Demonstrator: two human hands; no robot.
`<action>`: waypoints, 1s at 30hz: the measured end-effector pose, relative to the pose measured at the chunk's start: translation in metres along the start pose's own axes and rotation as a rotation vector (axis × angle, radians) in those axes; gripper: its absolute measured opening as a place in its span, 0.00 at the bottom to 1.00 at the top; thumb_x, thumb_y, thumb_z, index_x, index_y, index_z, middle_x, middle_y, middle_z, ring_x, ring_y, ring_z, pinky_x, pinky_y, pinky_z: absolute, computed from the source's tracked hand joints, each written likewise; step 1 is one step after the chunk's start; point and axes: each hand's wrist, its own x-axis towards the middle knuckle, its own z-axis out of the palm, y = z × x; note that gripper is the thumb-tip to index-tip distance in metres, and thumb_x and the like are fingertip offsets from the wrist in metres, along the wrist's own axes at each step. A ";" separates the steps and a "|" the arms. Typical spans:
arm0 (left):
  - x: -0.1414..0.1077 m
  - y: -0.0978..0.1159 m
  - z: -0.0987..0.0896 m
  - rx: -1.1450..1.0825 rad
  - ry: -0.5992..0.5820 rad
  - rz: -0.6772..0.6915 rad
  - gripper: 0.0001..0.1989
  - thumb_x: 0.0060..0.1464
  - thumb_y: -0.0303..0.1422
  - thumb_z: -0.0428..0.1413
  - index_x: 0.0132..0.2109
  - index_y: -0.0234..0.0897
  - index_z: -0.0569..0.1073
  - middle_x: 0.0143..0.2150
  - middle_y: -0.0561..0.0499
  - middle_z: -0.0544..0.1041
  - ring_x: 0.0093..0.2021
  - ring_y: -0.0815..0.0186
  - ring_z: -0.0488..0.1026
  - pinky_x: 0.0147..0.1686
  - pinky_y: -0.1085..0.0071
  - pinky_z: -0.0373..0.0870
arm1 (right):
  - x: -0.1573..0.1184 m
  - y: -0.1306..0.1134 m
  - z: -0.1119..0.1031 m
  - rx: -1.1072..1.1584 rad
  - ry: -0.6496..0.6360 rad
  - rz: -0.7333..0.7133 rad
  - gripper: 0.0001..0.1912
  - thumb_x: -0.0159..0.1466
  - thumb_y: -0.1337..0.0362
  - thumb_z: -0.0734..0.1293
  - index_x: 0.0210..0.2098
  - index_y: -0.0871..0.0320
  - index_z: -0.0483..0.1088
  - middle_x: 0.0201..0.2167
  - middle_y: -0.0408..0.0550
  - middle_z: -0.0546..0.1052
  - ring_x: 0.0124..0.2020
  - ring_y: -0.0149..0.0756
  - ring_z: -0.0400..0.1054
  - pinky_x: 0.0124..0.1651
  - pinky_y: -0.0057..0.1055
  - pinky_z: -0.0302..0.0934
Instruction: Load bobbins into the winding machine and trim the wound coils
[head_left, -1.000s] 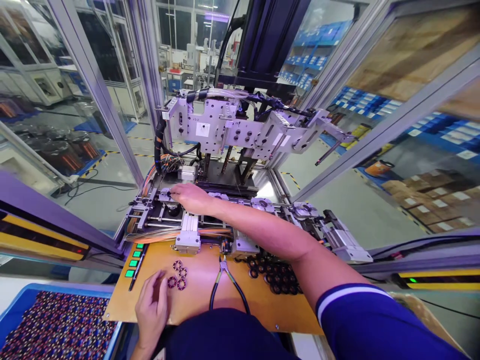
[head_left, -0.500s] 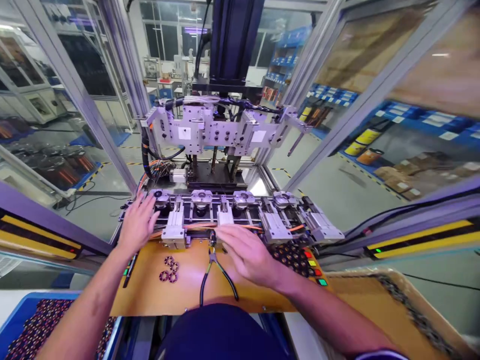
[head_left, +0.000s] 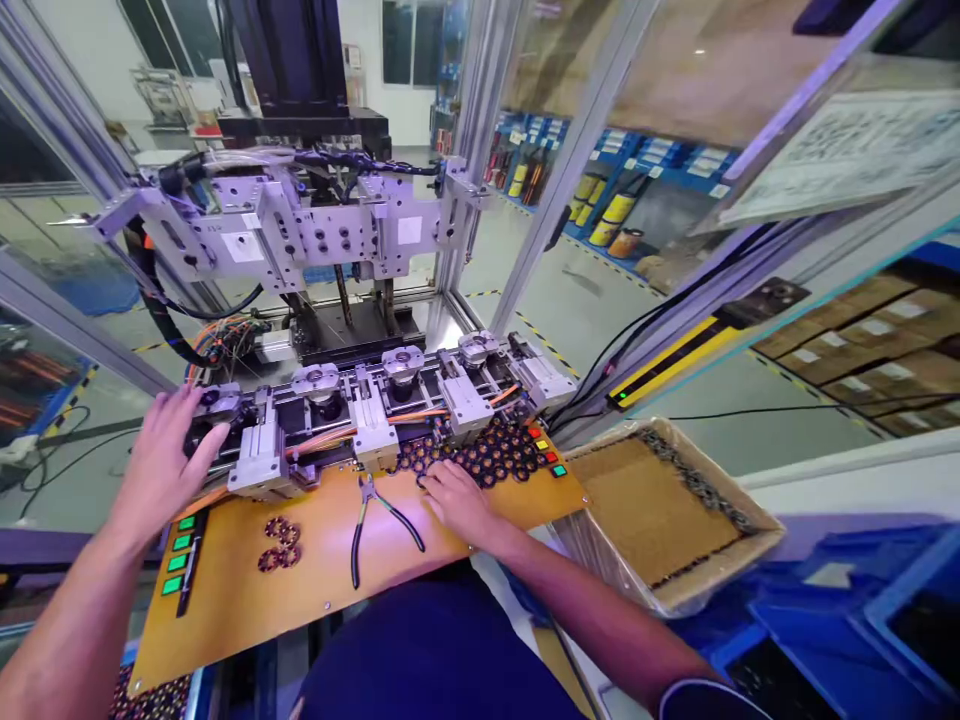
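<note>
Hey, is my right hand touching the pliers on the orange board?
Apart. The head view shows a strip of bare orange board between the right hand and the pliers.

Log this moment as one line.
left hand: at leftmost fixture | right hand: at dark rings | pliers: on board | reddish rings: left of pliers

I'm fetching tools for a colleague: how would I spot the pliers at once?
Find the orange-tan board in front of the metal machine. Near its middle, between the small group of rings and the right hand, lie the pliers. Unlike the rings, they have two long dark handles spread apart.
</note>
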 end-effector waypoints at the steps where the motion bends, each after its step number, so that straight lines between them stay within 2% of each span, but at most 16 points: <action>1: -0.013 0.012 -0.003 -0.027 0.048 -0.007 0.37 0.60 0.54 0.46 0.63 0.28 0.68 0.66 0.38 0.69 0.70 0.40 0.57 0.66 0.40 0.55 | 0.004 0.001 0.004 0.011 -0.006 0.019 0.03 0.66 0.71 0.67 0.37 0.62 0.74 0.38 0.50 0.76 0.44 0.39 0.71 0.51 0.42 0.68; 3: -0.045 0.040 -0.006 -0.091 0.126 -0.015 0.33 0.61 0.50 0.49 0.63 0.30 0.68 0.65 0.39 0.71 0.67 0.45 0.64 0.66 0.44 0.59 | 0.009 0.000 0.007 0.050 -0.008 0.046 0.07 0.67 0.70 0.66 0.32 0.63 0.72 0.35 0.47 0.74 0.42 0.36 0.69 0.49 0.40 0.67; 5: -0.080 0.069 -0.004 -0.193 0.099 -0.022 0.26 0.62 0.46 0.51 0.59 0.32 0.72 0.60 0.40 0.76 0.61 0.50 0.72 0.64 0.48 0.65 | 0.011 -0.008 0.002 0.118 -0.005 0.037 0.11 0.68 0.71 0.64 0.28 0.62 0.72 0.31 0.47 0.72 0.39 0.35 0.67 0.46 0.37 0.66; 7: -0.107 0.098 0.002 -0.309 0.001 -0.058 0.19 0.62 0.42 0.54 0.53 0.38 0.77 0.52 0.44 0.81 0.52 0.56 0.79 0.55 0.57 0.75 | 0.012 -0.025 -0.009 0.221 -0.002 -0.011 0.11 0.68 0.70 0.65 0.28 0.61 0.74 0.31 0.48 0.71 0.37 0.34 0.66 0.44 0.34 0.65; 9: -0.123 0.122 0.007 -0.490 -0.150 -0.086 0.15 0.61 0.40 0.55 0.50 0.41 0.79 0.43 0.48 0.85 0.42 0.61 0.83 0.44 0.66 0.80 | 0.015 -0.050 -0.024 0.334 -0.002 -0.083 0.08 0.67 0.66 0.67 0.34 0.59 0.77 0.38 0.50 0.72 0.40 0.34 0.67 0.44 0.33 0.67; 11: -0.129 0.141 0.009 -0.667 -0.263 -0.113 0.15 0.61 0.39 0.57 0.52 0.41 0.79 0.40 0.49 0.85 0.37 0.63 0.83 0.39 0.70 0.81 | 0.019 -0.078 -0.039 0.479 0.004 -0.156 0.07 0.67 0.62 0.68 0.38 0.58 0.78 0.45 0.52 0.71 0.44 0.34 0.68 0.46 0.32 0.68; 13: -0.130 0.151 0.008 -0.762 -0.254 -0.143 0.16 0.60 0.38 0.58 0.52 0.40 0.79 0.41 0.47 0.86 0.38 0.62 0.84 0.39 0.71 0.81 | 0.024 -0.102 -0.051 0.679 0.020 -0.204 0.06 0.67 0.62 0.69 0.38 0.58 0.78 0.49 0.53 0.70 0.46 0.34 0.69 0.48 0.32 0.68; 16: -0.129 0.154 0.003 -0.735 -0.112 -0.139 0.12 0.57 0.36 0.61 0.48 0.41 0.81 0.41 0.47 0.86 0.38 0.62 0.84 0.42 0.70 0.80 | 0.033 -0.121 -0.059 0.986 -0.005 -0.197 0.06 0.66 0.65 0.70 0.41 0.57 0.78 0.50 0.54 0.71 0.47 0.35 0.70 0.51 0.34 0.68; 20: -0.127 0.150 -0.001 -0.640 0.028 -0.039 0.14 0.56 0.30 0.63 0.50 0.43 0.80 0.42 0.48 0.85 0.40 0.64 0.83 0.42 0.73 0.79 | 0.043 -0.128 -0.057 1.170 -0.102 -0.105 0.08 0.66 0.61 0.70 0.42 0.57 0.77 0.48 0.54 0.73 0.49 0.38 0.71 0.54 0.39 0.67; 23: -0.124 0.148 -0.002 -0.631 0.069 0.010 0.15 0.56 0.28 0.62 0.51 0.43 0.79 0.43 0.49 0.84 0.42 0.65 0.82 0.43 0.74 0.79 | 0.047 -0.132 -0.052 1.185 -0.121 -0.057 0.07 0.66 0.60 0.70 0.37 0.57 0.77 0.46 0.53 0.74 0.48 0.37 0.71 0.53 0.37 0.67; 26: -0.122 0.144 0.000 -0.614 0.090 0.042 0.15 0.57 0.29 0.62 0.51 0.44 0.78 0.43 0.49 0.83 0.41 0.65 0.82 0.41 0.74 0.79 | 0.053 -0.134 -0.052 1.187 -0.151 -0.065 0.07 0.66 0.61 0.69 0.36 0.58 0.76 0.46 0.53 0.75 0.48 0.36 0.72 0.52 0.35 0.67; 28: -0.125 0.136 0.004 -0.573 0.107 0.033 0.16 0.56 0.29 0.63 0.52 0.44 0.78 0.43 0.49 0.82 0.39 0.65 0.81 0.40 0.73 0.80 | 0.065 -0.129 -0.054 1.132 -0.183 -0.103 0.06 0.66 0.62 0.69 0.37 0.59 0.76 0.46 0.53 0.75 0.48 0.35 0.72 0.52 0.34 0.68; 30: -0.132 0.122 0.013 -0.523 0.149 -0.044 0.19 0.55 0.30 0.63 0.54 0.43 0.76 0.43 0.49 0.82 0.38 0.64 0.81 0.39 0.71 0.80 | 0.091 -0.119 -0.059 0.954 -0.187 -0.221 0.06 0.67 0.64 0.69 0.36 0.60 0.76 0.45 0.53 0.76 0.46 0.34 0.73 0.50 0.33 0.69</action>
